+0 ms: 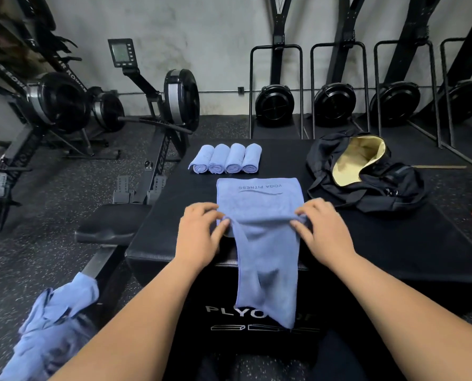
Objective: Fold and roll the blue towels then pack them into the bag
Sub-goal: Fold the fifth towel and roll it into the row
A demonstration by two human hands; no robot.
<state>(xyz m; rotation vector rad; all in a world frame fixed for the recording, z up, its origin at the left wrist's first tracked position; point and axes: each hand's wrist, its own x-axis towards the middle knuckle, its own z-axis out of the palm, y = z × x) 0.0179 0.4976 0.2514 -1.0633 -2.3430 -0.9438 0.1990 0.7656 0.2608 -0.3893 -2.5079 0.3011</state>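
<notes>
- Head view: left hand [201, 232] and right hand [322, 229] are each pinching a side edge of the long blue cloth towel with grey lettering [256, 199]. Thumb and curled fingers are nipping the cloth, one hand per side, so the fold line is running straight across.
- Far half of that towel is lying flat on the black padded plyo box [394, 243]. Near half is hanging over the front edge. The box top is probably serving as a folding table, with the slack left to drape.
- Judgement: the folding of this towel is under way; its rolling is not yet begun.
- Four rolled blue towels [225, 158] are sitting side by side, touching, near the far edge of the box, spiral ends facing the person. They seem parked out of the working space, ready to be packed together.
- Black soft bag with pale yellow lining [394, 185] is lying on the box's right side, mouth gaping — no towel is showing inside.
- Heap of loose blue towels [50, 320] is waiting at lower left, on the left hand's side, likely next in line.
- Black rowing machines [174, 100] are standing behind.
</notes>
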